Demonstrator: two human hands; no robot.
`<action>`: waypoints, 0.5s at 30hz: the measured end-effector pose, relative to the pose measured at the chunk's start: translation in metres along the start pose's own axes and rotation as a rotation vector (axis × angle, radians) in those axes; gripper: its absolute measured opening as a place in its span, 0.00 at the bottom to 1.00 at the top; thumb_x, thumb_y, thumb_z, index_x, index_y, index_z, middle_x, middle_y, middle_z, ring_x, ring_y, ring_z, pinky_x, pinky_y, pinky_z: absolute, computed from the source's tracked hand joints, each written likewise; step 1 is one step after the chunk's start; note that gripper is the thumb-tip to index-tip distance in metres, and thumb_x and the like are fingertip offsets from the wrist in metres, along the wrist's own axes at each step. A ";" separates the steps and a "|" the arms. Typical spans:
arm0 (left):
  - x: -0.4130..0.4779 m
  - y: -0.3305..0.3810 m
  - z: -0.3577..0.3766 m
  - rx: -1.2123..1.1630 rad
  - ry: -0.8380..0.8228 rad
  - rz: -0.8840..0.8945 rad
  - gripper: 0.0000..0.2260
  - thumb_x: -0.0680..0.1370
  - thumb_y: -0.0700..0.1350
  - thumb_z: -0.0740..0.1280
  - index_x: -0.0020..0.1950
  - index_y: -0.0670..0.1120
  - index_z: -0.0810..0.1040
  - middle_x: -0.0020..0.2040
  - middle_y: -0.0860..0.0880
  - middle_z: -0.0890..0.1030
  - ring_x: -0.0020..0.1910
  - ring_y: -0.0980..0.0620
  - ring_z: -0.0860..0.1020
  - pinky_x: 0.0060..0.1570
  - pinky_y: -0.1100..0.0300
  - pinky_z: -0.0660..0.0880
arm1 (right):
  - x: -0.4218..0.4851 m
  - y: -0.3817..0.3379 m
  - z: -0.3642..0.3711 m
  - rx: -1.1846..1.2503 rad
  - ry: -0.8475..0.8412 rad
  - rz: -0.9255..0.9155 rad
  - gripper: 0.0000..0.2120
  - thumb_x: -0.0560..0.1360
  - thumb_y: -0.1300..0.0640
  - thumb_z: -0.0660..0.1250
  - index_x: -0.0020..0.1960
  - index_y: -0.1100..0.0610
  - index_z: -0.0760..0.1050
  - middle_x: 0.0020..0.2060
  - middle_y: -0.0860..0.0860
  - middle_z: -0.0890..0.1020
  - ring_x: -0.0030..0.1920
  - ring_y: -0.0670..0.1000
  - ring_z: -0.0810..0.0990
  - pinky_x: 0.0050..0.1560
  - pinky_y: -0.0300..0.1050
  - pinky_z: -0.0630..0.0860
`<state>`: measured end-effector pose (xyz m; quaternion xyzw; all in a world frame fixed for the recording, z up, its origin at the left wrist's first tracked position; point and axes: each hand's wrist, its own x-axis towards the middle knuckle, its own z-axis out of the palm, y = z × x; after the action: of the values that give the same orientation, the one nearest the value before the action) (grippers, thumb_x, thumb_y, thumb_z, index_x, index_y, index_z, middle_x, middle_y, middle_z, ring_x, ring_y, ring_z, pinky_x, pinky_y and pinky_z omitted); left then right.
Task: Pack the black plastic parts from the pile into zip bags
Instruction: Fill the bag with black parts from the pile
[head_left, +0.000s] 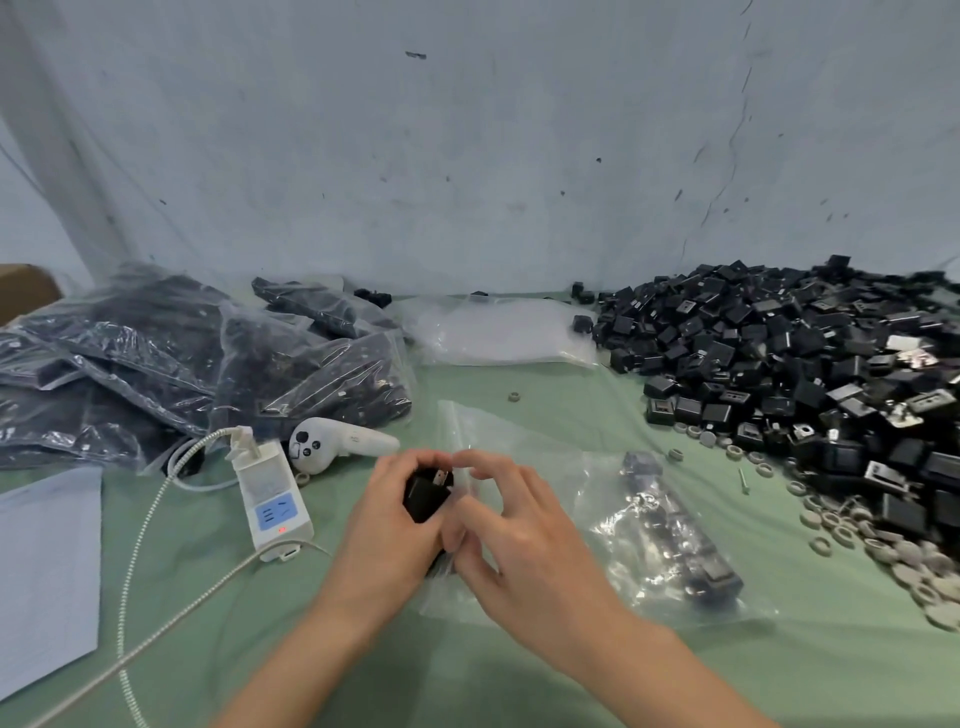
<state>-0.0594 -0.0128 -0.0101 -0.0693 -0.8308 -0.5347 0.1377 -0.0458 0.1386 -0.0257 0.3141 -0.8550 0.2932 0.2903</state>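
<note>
My left hand (387, 535) grips a black plastic part (425, 494) with metal prongs at its top. My right hand (519, 540) meets it from the right, its thumb and fingers pinching the edge of a clear zip bag (457, 426) that lies under both hands. A large pile of black plastic parts (789, 353) covers the right side of the green table. To the right of my hands lies a zip bag holding a row of black parts (670, 530).
Filled bags of black parts (197, 358) are heaped at the left. A stack of clear zip bags (498, 327) lies at the back. A white power strip (270, 499), its cable, a white controller (337, 444) and paper (47, 566) sit left. Grey rings (841, 525) edge the pile.
</note>
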 end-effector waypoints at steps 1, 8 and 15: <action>0.000 0.000 -0.001 0.025 0.000 0.063 0.18 0.73 0.40 0.73 0.50 0.65 0.76 0.52 0.61 0.76 0.50 0.66 0.78 0.46 0.77 0.69 | 0.000 0.000 -0.001 0.005 -0.005 -0.002 0.05 0.74 0.59 0.65 0.46 0.50 0.72 0.68 0.48 0.70 0.62 0.51 0.72 0.60 0.45 0.71; 0.002 -0.003 -0.006 0.069 -0.125 0.093 0.18 0.71 0.37 0.73 0.49 0.60 0.79 0.50 0.55 0.79 0.46 0.64 0.79 0.44 0.73 0.71 | 0.001 -0.007 -0.008 0.011 -0.069 -0.017 0.06 0.74 0.61 0.65 0.47 0.51 0.73 0.67 0.51 0.71 0.58 0.55 0.75 0.57 0.51 0.74; 0.000 0.002 -0.013 -0.402 -0.637 -0.165 0.12 0.68 0.44 0.63 0.46 0.53 0.84 0.42 0.50 0.84 0.43 0.53 0.82 0.36 0.60 0.77 | 0.005 -0.027 -0.009 -0.022 -0.085 -0.083 0.07 0.74 0.61 0.59 0.49 0.55 0.74 0.67 0.53 0.73 0.56 0.54 0.77 0.60 0.50 0.71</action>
<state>-0.0569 -0.0236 -0.0032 -0.1906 -0.7133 -0.6480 -0.1872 -0.0273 0.1263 -0.0079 0.3581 -0.8560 0.2580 0.2690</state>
